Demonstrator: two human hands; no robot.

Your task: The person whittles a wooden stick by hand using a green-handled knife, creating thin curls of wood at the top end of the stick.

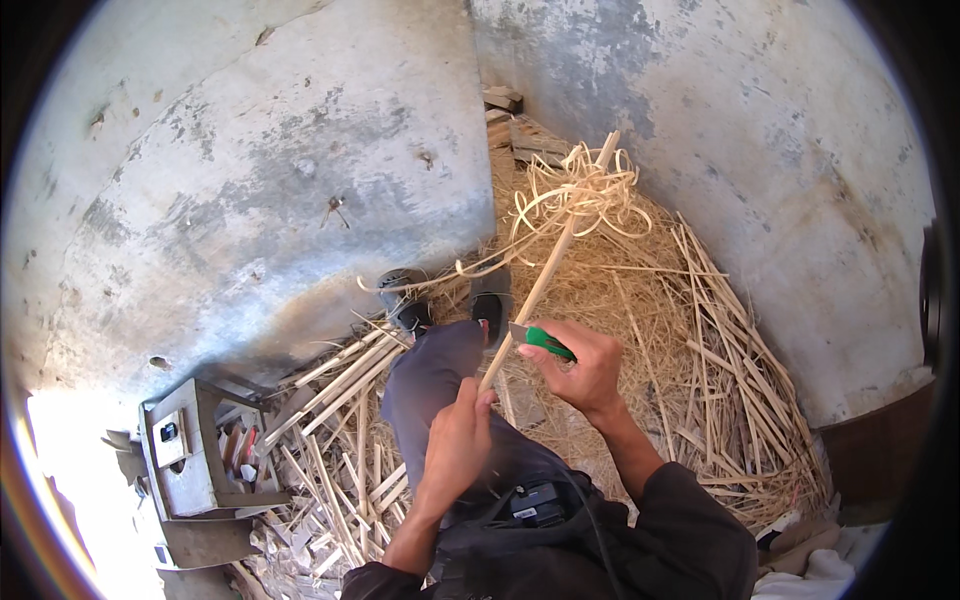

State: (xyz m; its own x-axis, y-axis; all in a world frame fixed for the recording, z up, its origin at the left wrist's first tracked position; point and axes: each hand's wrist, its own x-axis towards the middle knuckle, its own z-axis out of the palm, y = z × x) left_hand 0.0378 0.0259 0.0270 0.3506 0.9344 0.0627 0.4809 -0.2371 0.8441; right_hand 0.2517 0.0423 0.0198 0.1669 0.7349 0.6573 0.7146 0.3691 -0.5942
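The stick (553, 265) runs from the left hand (459, 430) to the far side, slanting rightward. The left hand is closed around its near end; the right hand (580, 365), farther off and to the right, grips a green knife (552, 343), the blade lying against the stick just beyond the left hand. The hands are apart but near each other.

Pale curls (590, 195) tangle around the stick's far part and hide some of it; one long curl trails left above the shoes (490, 305). The person's leg (435, 370) lies left of the stick.

Fine shavings (640, 320) cover the floor beyond the hands. Loose sticks (745, 370) are heaped at right, with more at left beside a wooden stool (190, 485). Scuffed walls (330, 140) meet at the far side.
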